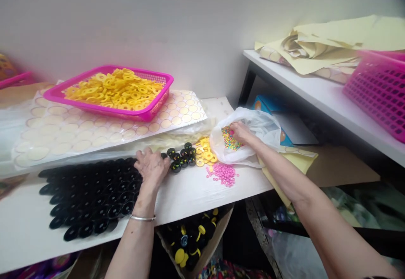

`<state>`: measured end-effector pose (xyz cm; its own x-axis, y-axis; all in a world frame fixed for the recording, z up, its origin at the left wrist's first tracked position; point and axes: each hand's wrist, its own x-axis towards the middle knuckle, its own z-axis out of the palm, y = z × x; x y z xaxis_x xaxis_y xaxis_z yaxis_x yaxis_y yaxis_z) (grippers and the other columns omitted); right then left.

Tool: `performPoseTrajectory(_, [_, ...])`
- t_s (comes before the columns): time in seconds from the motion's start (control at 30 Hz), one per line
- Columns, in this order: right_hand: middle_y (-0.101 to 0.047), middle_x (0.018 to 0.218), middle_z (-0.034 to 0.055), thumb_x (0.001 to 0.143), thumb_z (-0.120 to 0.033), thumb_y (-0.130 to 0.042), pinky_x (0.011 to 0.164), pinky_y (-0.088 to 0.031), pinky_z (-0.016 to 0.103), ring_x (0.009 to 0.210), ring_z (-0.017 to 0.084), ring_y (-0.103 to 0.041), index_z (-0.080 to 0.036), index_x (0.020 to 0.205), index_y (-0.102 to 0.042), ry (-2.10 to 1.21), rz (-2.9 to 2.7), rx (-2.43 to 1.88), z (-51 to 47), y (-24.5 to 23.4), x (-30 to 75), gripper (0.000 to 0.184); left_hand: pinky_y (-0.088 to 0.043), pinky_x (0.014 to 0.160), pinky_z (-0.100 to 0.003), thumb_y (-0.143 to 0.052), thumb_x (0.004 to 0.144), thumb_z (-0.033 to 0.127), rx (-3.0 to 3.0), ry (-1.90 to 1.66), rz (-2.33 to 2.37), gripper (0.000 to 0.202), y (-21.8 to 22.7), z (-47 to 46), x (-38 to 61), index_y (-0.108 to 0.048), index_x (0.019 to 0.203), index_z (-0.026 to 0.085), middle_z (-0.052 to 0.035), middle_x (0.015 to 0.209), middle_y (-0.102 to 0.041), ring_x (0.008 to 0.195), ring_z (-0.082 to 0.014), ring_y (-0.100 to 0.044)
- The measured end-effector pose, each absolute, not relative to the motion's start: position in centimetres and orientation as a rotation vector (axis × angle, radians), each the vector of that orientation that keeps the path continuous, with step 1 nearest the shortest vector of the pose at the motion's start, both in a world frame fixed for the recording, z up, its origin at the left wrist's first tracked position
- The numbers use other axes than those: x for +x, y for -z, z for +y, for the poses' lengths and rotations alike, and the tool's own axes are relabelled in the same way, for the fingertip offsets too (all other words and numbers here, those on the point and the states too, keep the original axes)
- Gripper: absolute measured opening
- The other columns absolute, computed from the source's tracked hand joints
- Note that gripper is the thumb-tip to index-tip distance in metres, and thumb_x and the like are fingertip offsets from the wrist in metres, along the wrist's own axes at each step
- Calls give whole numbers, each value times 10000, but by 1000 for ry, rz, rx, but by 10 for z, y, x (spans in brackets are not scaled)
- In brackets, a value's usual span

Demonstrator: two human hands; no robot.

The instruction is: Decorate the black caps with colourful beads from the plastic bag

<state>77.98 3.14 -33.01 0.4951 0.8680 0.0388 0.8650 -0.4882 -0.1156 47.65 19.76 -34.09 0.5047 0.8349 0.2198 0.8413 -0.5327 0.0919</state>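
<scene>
We sit at a white table (186, 194) set against a pale wall (202, 30). Nearest us, below the table's edge, a carton (218, 232) holds black and yellow pieces (179, 255).

On the table, our left hand (152, 166), a bracelet (142, 218) at its wrist, lies palm down with fingers spread over the right end of the black cups (95, 194). Their block runs long from left to right. Just right of those fingers sits a small cluster (183, 156) of cups with coloured bits inside; our left hand is the nearer one to it.

Our right hand (242, 133) reaches into the mouth of a white bag (267, 125), its fingertips down among the mixed beads (228, 140); we cannot tell whether they pinch any. The bag's mouth faces left, toward the cluster. Between the two lie yellow rings (205, 152), with pink beads (224, 173) on the near side; the bag's rim and the rings stand in the way.

Beyond the cups, a printed sheet (180, 110) bears a basket (152, 112) of more rings. On our right are a raised shelf (303, 89), loose paper (348, 30) and another basket (379, 89).
</scene>
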Motion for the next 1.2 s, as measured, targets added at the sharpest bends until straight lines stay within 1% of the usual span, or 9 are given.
performPoseTrajectory(0.17, [-663,937,204,759,-56,-496,787,-395,360,990,312,-554,-88,873,-710,-7,-1580,-2630,39,325,784,245,-390,785,-513,-538,682,354,-2724,398,-1493,228,341,207,479,-659,692,162,-180,1031,-574,1119,-423,-363])
performPoseTrajectory(0.3, [-669,896,226,733,-34,-519,817,-401,361,963,303,-580,-66,790,-706,-116,-1557,-2571,49,334,779,198,-396,843,-489,-541,687,384,-2665,691,-1512,235,334,208,472,-643,719,174,-144,1028,-606,1159,-392,-383])
performPoseTrajectory(0.47, [-672,719,76,623,-71,-582,656,-434,249,742,199,-611,-124,690,-673,-354,-1438,-2345,48,351,780,125,-462,747,-380,-636,591,339,-2715,1337,-1923,301,311,194,475,-643,840,170,-43,737,-615,804,-247,-581])
performPoseTrajectory(0.57, [-632,651,24,637,-179,-602,538,-431,229,611,160,-583,-120,757,-656,-447,-1286,-2175,38,353,785,144,-474,661,-296,-689,528,300,-3147,1867,-1978,355,304,173,494,-615,849,167,2,713,-617,675,-164,-581])
performPoseTrajectory(0.63, [-622,650,20,646,-261,-613,491,-433,232,570,152,-571,-120,807,-649,-485,-1216,-2075,30,351,785,217,-469,651,-259,-705,504,258,-3519,2004,-1822,356,306,158,514,-596,829,162,1,737,-626,673,-139,-580])
performPoseTrajectory(0.77, [-607,648,12,575,-360,-695,507,-449,246,559,133,-552,-137,749,-642,-668,-1007,-1750,18,344,777,288,-446,644,-235,-688,540,223,-4023,1753,-1433,282,319,132,559,-593,798,161,5,728,-614,667,-117,-557])
performPoseTrajectory(0.9, [-605,652,-2,490,-298,-769,597,-464,256,595,125,-553,-137,698,-633,-803,-834,-1511,14,333,768,296,-434,662,-232,-646,582,187,-4144,1523,-1081,225,331,118,591,-602,801,160,5,748,-606,699,-119,-550])
performPoseTrajectory(1.07, [-657,764,43,672,-192,-628,662,-457,258,744,177,-600,-120,827,-669,-456,-1206,-2104,17,327,767,176,-454,716,-273,-650,604,196,-4005,1366,-1181,397,344,119,597,-629,998,152,-38,898,-648,768,-153,-590])
performPoseTrajectory(1.2, [-670,808,154,644,-22,-539,753,-422,315,908,274,-594,-94,699,-677,-315,-1323,-2345,28,333,766,165,-465,764,-297,-654,604,206,-3971,1290,-1172,394,349,123,589,-651,993,144,-53,925,-657,833,-182,-599])
